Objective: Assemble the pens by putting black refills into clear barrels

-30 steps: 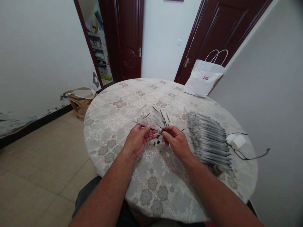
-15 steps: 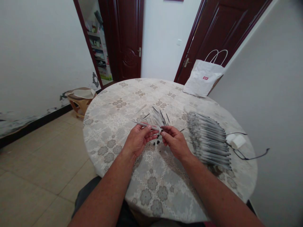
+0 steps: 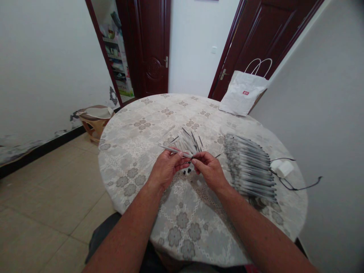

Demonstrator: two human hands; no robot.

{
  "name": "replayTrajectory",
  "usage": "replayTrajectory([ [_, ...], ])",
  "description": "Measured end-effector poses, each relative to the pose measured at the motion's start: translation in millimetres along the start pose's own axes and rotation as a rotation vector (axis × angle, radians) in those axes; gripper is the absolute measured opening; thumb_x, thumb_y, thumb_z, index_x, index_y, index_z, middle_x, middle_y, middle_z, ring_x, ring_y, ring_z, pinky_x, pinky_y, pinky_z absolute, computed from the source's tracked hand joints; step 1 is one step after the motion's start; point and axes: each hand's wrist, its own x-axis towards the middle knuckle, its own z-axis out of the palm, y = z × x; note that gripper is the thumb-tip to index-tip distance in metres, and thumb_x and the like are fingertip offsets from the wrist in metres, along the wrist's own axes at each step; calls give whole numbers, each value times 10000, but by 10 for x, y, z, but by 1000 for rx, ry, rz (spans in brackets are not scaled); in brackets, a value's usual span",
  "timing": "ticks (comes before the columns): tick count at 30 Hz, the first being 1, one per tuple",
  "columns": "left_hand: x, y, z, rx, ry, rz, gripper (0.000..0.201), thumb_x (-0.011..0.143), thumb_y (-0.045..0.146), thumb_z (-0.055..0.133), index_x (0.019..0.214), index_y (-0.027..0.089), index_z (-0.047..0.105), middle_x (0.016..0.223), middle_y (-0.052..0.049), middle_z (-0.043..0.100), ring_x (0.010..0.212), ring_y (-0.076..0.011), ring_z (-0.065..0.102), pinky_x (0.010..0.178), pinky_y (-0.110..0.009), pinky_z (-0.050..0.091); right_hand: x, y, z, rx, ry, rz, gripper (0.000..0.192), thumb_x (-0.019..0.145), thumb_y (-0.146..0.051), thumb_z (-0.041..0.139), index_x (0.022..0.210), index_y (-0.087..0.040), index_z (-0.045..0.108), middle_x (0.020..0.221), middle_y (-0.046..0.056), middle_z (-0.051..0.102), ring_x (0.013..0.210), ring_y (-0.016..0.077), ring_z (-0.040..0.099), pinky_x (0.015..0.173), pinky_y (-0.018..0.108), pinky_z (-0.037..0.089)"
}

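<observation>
My left hand [image 3: 167, 167] is pinching a thin grey pen tube [image 3: 174, 150] just left of the middle of the frame, and the tube is pointing toward the upper left. My right hand [image 3: 209, 168] is meeting it at the near end, with thumb and finger pressed together on a tiny piece that I cannot make out. Under my fingers, a few small black caps [image 3: 187, 171] are lying on the flowered tablecloth [image 3: 182, 223].

Just past my hands, a loose pile of tubes [image 3: 189, 142] is fanning out. To the right of the middle, a long row of finished pens [image 3: 250, 167] is lying side by side. A white charger with a black cable [image 3: 284, 169] is sitting at the right edge of the table. Far back at the upper right, a white paper bag [image 3: 241, 96] is leaning by the dark door [image 3: 155, 45].

I think the tiny piece could slip from my fingers and roll off, because it is so small. My elbow could also bump the row of pens.

Compared with a second ago, my hands are sitting a bit closer together, and the view is tipping slightly.
</observation>
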Motion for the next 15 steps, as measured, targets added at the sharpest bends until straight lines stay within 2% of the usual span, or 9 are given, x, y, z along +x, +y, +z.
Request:
replayTrajectory([
  [7,-7,5,10,60,14,15,306,809,257,790,1001,164,569,966,-90,760,840,-198,750,795,-365,623,-10,30,-13,-80,14,-60,248,794,-388,760,906,-193,654,676,-31,618,549,105,515,505,225,422],
  [12,4,-8,-10,61,11,17,298,793,270,808,966,151,597,922,-84,758,820,-198,750,785,-358,629,-33,51,-11,-209,77,-166,217,832,-383,734,938,-202,681,812,12,687,669,137,595,591,246,466],
  [15,-1,-1,-5,23,-13,4,294,783,264,816,946,150,600,940,-91,764,813,-194,750,790,-360,629,-40,47,-27,-239,81,-157,238,865,-418,707,957,-198,696,725,-5,664,597,129,566,555,245,442],
])
